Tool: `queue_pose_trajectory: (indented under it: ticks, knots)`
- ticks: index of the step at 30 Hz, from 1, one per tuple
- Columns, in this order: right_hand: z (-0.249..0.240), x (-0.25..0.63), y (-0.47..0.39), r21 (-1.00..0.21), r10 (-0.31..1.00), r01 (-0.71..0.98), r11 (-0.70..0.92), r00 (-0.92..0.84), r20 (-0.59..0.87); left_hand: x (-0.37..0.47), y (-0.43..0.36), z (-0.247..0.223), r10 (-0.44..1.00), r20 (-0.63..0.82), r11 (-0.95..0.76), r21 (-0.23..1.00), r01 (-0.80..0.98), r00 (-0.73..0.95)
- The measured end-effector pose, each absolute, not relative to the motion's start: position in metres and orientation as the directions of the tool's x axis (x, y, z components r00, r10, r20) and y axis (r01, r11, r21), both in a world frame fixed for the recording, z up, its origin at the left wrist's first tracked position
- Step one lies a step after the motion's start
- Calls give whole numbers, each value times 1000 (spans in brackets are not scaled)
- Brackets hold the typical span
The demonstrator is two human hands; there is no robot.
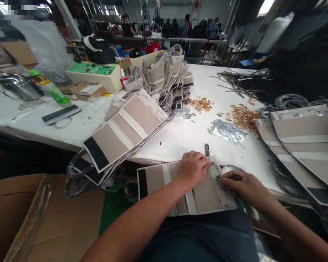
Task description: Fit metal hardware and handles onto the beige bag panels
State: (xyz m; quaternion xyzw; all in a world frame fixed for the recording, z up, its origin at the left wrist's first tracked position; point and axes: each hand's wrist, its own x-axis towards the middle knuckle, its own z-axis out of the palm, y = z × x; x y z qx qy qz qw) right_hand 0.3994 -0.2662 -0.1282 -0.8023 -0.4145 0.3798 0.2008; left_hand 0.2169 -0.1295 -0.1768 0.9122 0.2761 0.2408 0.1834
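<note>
A beige panel (205, 194) with white strips and a black end band lies across my lap at the table's front edge. My left hand (194, 167) rests on its upper part, fingers together and pointing right; anything under the fingertips is too small to name. At the panel's right border my right hand (237, 182) is pinched near small metal pieces, and what it holds is partly hidden. A small metal piece (207, 149) lies on the table just beyond my left hand. Plastic-wrapped loops stick out around the panel.
Stacked beige panels stand left (120, 131) and right (308, 123). Gold clips (200, 104) and flat silver pieces (227, 131) lie on the white table (175, 140). Behind are a control box (95, 74), a bottle (53, 91) and several people. A cardboard box (68, 214) is lower left.
</note>
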Motion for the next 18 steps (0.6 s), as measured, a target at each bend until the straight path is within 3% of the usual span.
queue_pose_trajectory:
  ticks: [10,18]
  knots:
    - [-131,388,-263,-651,832,520,-553,389,-397,217,-129,-178,582,356,-790,463,403,731]
    - [-129,387,-267,-728,864,493,-476,417,-283,217,-129,-181,584,372,-792,458,405,721]
